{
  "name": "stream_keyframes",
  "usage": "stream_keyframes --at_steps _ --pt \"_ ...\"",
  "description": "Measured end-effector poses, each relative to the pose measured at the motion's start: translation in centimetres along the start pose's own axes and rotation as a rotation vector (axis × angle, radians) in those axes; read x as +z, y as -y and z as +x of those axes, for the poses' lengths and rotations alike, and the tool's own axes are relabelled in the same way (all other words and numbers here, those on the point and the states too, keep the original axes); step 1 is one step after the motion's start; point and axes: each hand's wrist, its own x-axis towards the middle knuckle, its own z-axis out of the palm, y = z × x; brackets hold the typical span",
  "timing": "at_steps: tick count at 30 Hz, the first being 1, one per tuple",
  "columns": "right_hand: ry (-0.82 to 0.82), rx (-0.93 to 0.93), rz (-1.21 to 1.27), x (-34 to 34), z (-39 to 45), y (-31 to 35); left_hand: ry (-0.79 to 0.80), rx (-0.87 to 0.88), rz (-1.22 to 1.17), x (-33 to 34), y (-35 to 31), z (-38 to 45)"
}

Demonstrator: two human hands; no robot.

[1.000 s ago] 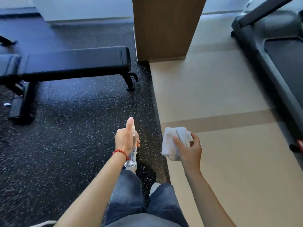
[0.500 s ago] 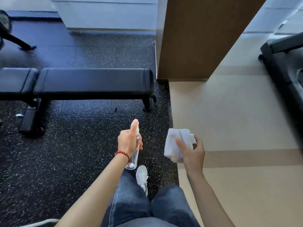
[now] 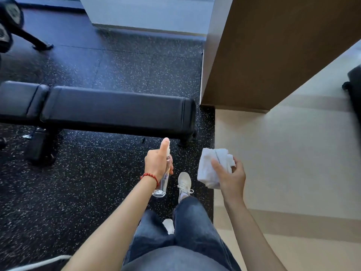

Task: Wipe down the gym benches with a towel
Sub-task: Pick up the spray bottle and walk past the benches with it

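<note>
A black padded gym bench [image 3: 117,108] lies across the speckled rubber floor just ahead of me, its right end near the wooden column. My left hand [image 3: 158,163] grips a clear spray bottle [image 3: 163,182] upright, with the forefinger on its top, a short way in front of the bench's near edge. My right hand [image 3: 230,173] holds a folded white towel [image 3: 211,165] at about the same height, to the right of the bench end. Neither hand touches the bench.
A wooden-clad column [image 3: 273,55] stands right of the bench. Beige flooring [image 3: 283,153] stretches right, with a dark treadmill corner [image 3: 354,90] at the edge. Black equipment legs [image 3: 29,40] stand at the far left. The bench's foot [image 3: 39,149] rests left. My shoes and jeans are below.
I have walked closer to the bench, which now fills more of the view. Both hands keep their hold on bottle and towel at the same height.
</note>
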Motion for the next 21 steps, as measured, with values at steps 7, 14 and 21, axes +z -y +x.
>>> stream_keyframes --at_steps 7,14,21 --pt "0.053 -0.002 -0.066 3.2 8.7 4.8 -0.082 -0.084 -0.036 2.5 -4.0 6.8" --pt "0.109 0.011 -0.087 6.6 12.3 7.0 -0.144 -0.211 -0.068 3.0 -5.7 10.9" --pt "0.126 0.016 -0.118 10.5 13.6 8.3 -0.157 -0.207 -0.044 0.8 -6.1 14.4"
